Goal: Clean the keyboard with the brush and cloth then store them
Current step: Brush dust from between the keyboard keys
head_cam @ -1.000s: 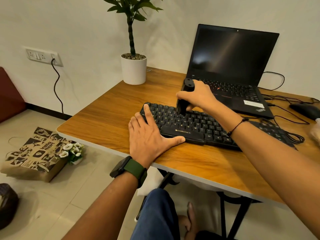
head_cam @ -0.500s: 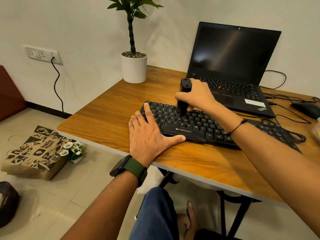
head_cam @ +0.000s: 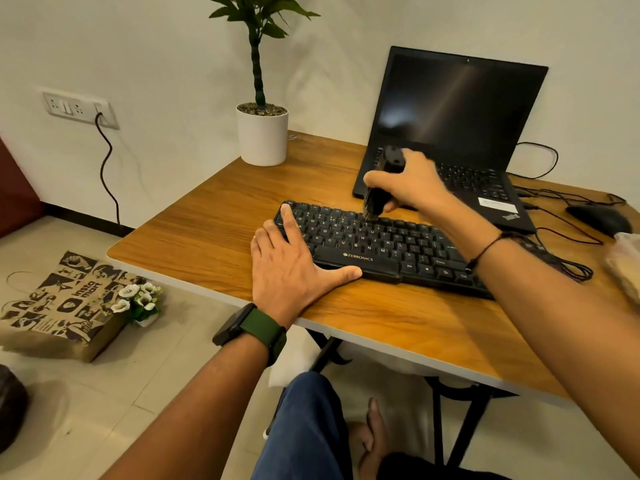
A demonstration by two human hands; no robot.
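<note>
A black keyboard (head_cam: 381, 244) lies on the wooden table (head_cam: 214, 237) in front of me. My right hand (head_cam: 412, 185) grips a black brush (head_cam: 379, 188) held upright, its bristles touching the keys near the keyboard's top row. My left hand (head_cam: 291, 268) rests flat on the table at the keyboard's left end, fingers over the corner keys, thumb along the front edge. A pale cloth (head_cam: 625, 265) lies at the right edge of the table, partly cut off.
An open black laptop (head_cam: 457, 133) stands behind the keyboard. A black mouse (head_cam: 599, 220) and cables lie at the right. A white potted plant (head_cam: 262, 133) sits at the back left corner. On the floor lie a printed paper bag (head_cam: 59, 303) and small flowers (head_cam: 138, 299).
My right hand has moved the brush up the keyboard, from the middle rows to the top row. My left hand stays in place.
</note>
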